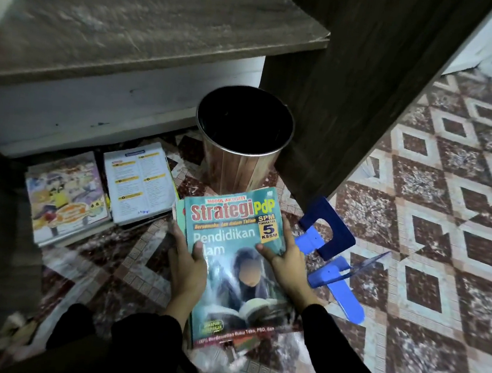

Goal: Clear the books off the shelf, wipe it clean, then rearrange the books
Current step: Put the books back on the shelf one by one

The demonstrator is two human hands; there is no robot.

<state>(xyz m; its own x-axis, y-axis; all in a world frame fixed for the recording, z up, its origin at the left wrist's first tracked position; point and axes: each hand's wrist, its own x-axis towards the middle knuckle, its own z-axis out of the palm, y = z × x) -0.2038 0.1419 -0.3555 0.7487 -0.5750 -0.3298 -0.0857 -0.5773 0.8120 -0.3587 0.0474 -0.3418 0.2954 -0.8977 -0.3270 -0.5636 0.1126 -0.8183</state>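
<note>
Item: teal workbook stack (pixel 230 261), held low by the tiled floor (pixel 417 236); whether it rests there we cannot tell. Our left hand (pixel 187 262) and right hand (pixel 288 261) grip its long edges, thumbs on the cover, so none slides out. Shelf (pixel 133 35): bare and dusty, which we judge ready for wiping. Two book piles (pixel 65 199) lie flat beneath, out of the way. Blue bookends (pixel 329 226) are set aside beside the bin (pixel 240 142).

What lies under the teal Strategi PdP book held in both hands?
Other book edges peek out along the left side of the Strategi PdP book, gripped by the left hand and right hand. Their covers and number are hidden.
</note>
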